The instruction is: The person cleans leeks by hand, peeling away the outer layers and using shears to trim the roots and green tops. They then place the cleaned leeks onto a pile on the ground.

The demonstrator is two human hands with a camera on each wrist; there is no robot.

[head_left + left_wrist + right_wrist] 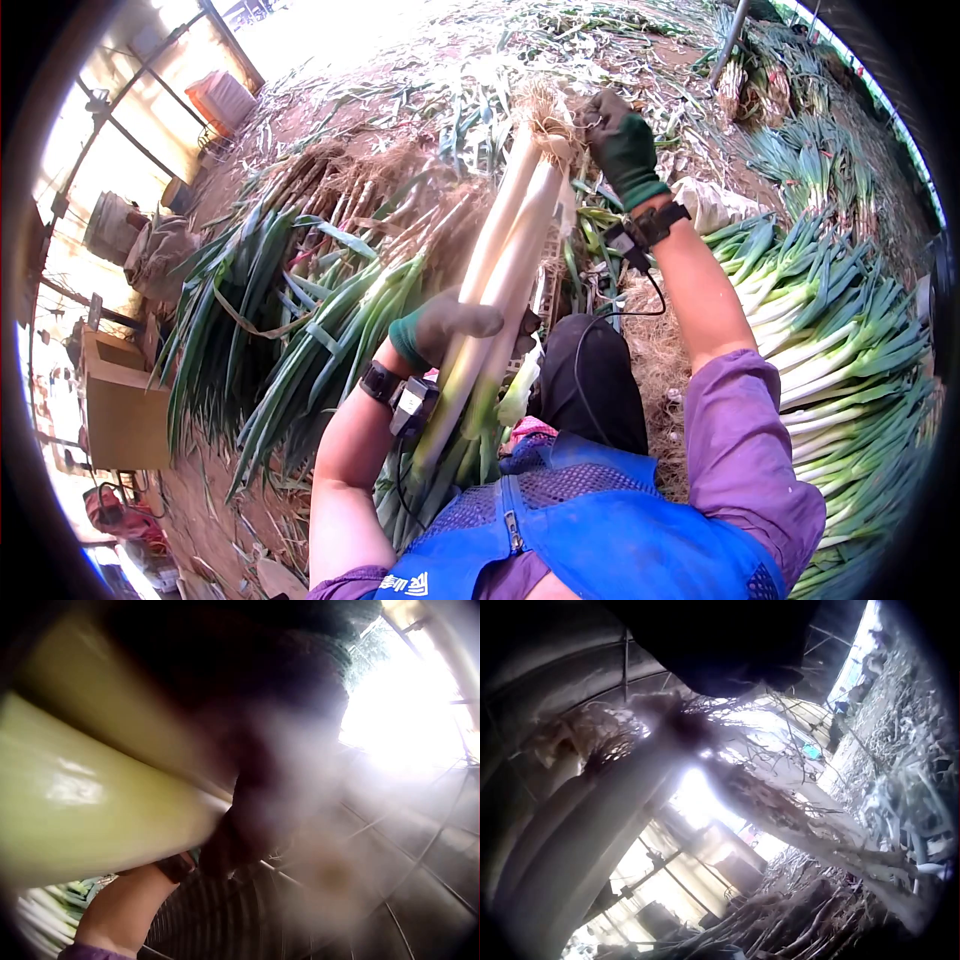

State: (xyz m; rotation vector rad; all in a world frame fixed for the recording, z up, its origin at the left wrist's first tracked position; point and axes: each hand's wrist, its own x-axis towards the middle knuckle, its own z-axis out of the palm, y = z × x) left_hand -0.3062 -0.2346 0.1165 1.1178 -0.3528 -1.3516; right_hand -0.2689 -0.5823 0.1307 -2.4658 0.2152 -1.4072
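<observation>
Two thick leeks (510, 240) with white stalks stand slanted in front of the body, roots up and green ends down. Round their lower stalks the gloved left hand (450, 328) is curled, thumb across the front. At the root end, the gloved right hand (618, 145) has its fingers bent beside the roots (545, 108), with pale loose skin hanging below. In the left wrist view the stalks (90, 802) fill the left side, and the left hand (262, 750) is dark and blurred. The right wrist view shows the stalks (592, 847) and a peeled strip (817, 840) hanging apart from them.
Untrimmed leeks (300, 290) with brown roots lie at the left, and cleaned leeks (830, 370) are piled at the right. A cardboard box (125, 410) stands far left. Leaf scraps (400, 100) litter the ground ahead. Cables run from both wrist cameras.
</observation>
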